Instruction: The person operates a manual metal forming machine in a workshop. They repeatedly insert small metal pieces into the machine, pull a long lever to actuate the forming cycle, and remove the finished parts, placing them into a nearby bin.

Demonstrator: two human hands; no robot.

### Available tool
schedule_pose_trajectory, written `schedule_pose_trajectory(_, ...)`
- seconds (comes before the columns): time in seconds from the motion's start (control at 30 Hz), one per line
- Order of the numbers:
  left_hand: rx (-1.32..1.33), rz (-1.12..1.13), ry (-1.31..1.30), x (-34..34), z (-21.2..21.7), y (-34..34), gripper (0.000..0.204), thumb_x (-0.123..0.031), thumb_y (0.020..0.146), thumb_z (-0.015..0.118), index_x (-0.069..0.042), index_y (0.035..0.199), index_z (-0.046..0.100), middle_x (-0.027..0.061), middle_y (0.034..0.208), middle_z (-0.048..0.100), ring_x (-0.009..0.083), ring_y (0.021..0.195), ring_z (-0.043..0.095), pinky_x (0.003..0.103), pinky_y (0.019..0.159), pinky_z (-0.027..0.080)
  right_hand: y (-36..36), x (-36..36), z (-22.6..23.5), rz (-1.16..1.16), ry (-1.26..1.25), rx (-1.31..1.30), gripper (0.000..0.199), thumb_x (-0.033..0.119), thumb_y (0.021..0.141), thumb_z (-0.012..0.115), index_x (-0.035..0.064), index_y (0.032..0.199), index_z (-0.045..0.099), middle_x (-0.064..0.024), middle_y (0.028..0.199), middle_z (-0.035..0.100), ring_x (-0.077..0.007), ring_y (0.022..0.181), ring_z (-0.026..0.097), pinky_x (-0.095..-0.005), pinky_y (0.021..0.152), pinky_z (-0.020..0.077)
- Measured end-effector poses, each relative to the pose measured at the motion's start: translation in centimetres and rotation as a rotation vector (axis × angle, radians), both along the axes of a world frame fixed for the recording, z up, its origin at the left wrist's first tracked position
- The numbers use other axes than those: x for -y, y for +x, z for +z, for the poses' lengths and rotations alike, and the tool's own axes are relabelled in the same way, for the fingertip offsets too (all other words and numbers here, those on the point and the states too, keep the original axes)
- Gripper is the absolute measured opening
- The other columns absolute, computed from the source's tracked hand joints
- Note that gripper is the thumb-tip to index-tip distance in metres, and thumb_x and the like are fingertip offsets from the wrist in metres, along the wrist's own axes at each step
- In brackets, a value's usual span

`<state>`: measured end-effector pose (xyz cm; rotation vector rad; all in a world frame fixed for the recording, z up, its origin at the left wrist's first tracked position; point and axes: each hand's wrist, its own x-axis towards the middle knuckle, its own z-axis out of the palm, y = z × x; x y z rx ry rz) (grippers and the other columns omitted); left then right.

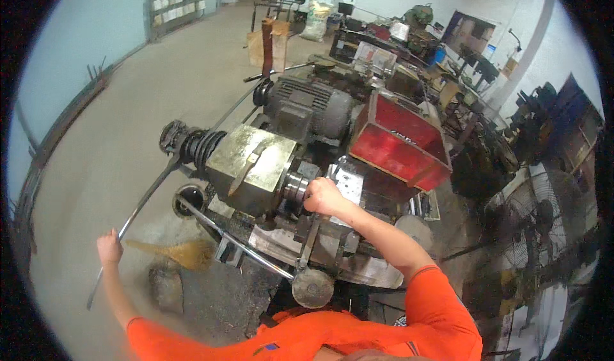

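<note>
My left hand [110, 247] is wrapped round a long metal bar [146, 202], out at the left. The bar slants up to the ribbed pulley [195, 148] end of a small lathe [240, 183]. My right hand [324, 196] is closed at the front of the lathe's shiny round spindle [295, 187]; its fingers hide whatever lies inside them. On top of the boxy headstock lies a flat dark metal tool [248, 168]. A polished rod [246, 248] runs below it to a round disc [313, 288] close to my body.
An electric motor [313, 108] stands behind the headstock, with an open red box [404, 137] to its right. On the floor at left lies a straw broom [187, 253]. A large fan [529, 223] and cluttered machinery fill the right side. A white sack [317, 20] stands far back.
</note>
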<state>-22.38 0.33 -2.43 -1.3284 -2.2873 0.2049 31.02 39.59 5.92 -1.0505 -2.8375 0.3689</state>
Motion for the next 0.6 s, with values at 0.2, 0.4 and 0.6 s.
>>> schedule_pose_trajectory(0.2, 0.025, 0.428, 0.328, -2.0, -2.7, 2.5, 0.015, -0.012, 0.072, 0.06, -0.006, 0.086, 0.059, 0.0146, 0.068, 0.063, 0.0336, 0.066, 0.063, 0.044, 0.056, 0.049, 0.1, 0.6, 0.0, -0.044, 0.038, -0.106, 0.023, 0.018, 0.054, 0.057, 0.006, 0.068, 0.069, -0.0191, 0.069, 0.063, -0.036, 0.069, 0.062, -0.0409, 0.066, 0.051)
schedule_pose_trajectory(0.4, 0.18, 0.515, 0.447, -2.1, -2.2, 11.1, 0.015, -0.018, 0.071, 0.065, -0.008, 0.081, 0.062, 0.0137, 0.072, 0.064, 0.034, 0.068, 0.064, 0.045, 0.058, 0.05, 0.2, 0.6, -0.1, -0.033, 0.043, -0.154, 0.022, 0.018, 0.053, 0.058, 0.0063, 0.069, 0.069, -0.0203, 0.069, 0.063, -0.0373, 0.069, 0.062, -0.0412, 0.067, 0.0515)
schedule_pose_trajectory(0.6, 0.396, 0.394, 0.433, -3.4, -0.2, 14.9, 0.023, -0.021, 0.074, 0.064, -0.005, 0.09, 0.063, 0.0162, 0.079, 0.064, 0.0352, 0.074, 0.062, 0.044, 0.064, 0.049, 2.5, 0.8, 1.0, 0.019, 0.014, -0.232, 0.028, 0.019, 0.054, 0.06, 0.0083, 0.078, 0.07, -0.0137, 0.082, 0.065, -0.0339, 0.082, 0.061, -0.0401, 0.074, 0.05)
